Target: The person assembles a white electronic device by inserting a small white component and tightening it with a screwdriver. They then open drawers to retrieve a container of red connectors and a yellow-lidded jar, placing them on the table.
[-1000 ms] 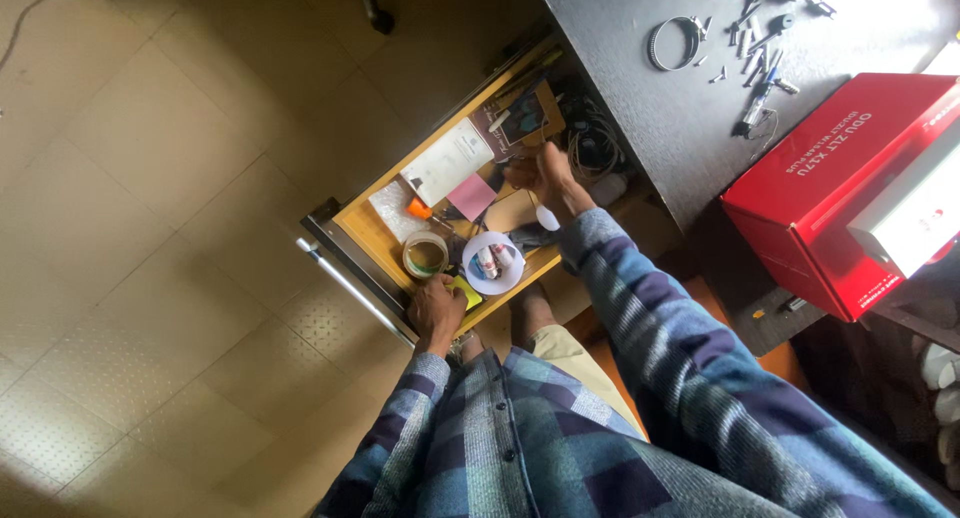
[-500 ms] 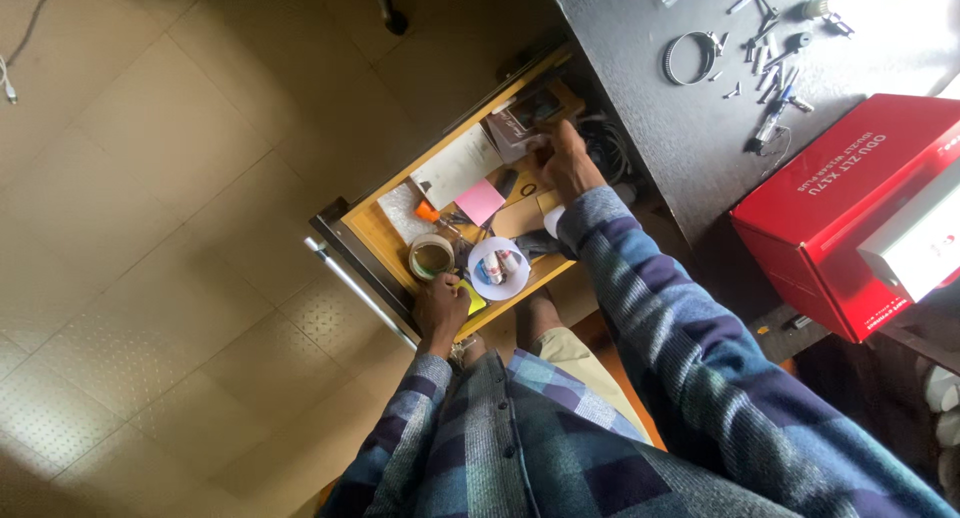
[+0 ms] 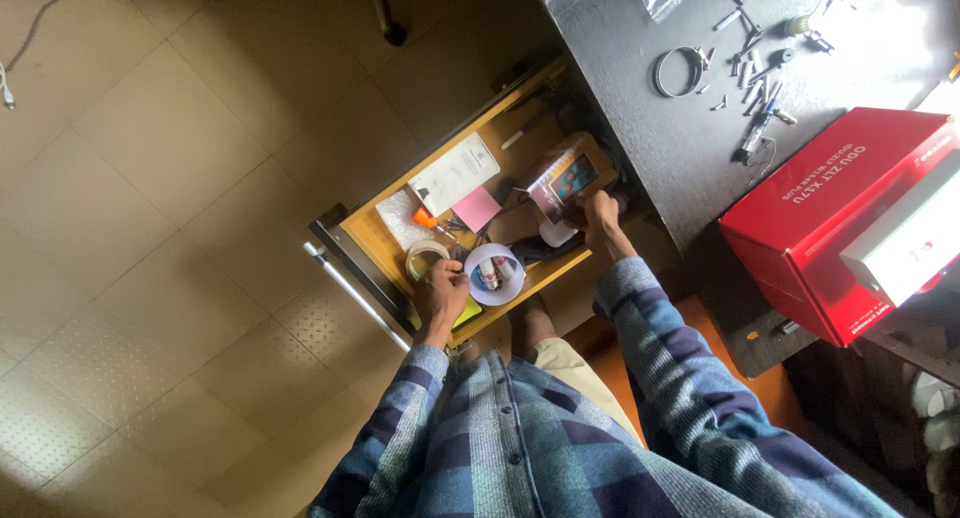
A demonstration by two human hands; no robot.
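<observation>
Beige tiled floor (image 3: 170, 178) below, seen from above, with a dark desk top (image 3: 660, 108) at the upper right. On the desk, a red cardboard box (image 3: 830, 218), a metal hose clamp (image 3: 677, 70) and a scatter of small screws and bits (image 3: 760, 63). Under the desk edge, an open wooden drawer (image 3: 390, 233) with a metal bar handle (image 3: 352, 293), full of small things: a white paper card (image 3: 455, 173), a pink sticky pad (image 3: 476, 208), a roll of tape (image 3: 426, 258), a round white container (image 3: 493, 273) with little bottles inside, a yellow pad (image 3: 467, 315) at the front corner.

In the right hand (image 3: 598, 218), a small flat box (image 3: 562, 183), brownish with a colourful printed face, tilted and raised a little above the drawer contents, near the back of the drawer. Fingers closed around the lower right edge of this box, thumb side pressed on it; most of the box free, sticking out up and left from the grip.

The left hand (image 3: 440, 290) resting at the front of the drawer, fingers curled over the tape roll edge, just beside the white container. Whether gripping or only touching, cannot tell. Both sleeves in blue checked shirt cloth.
</observation>
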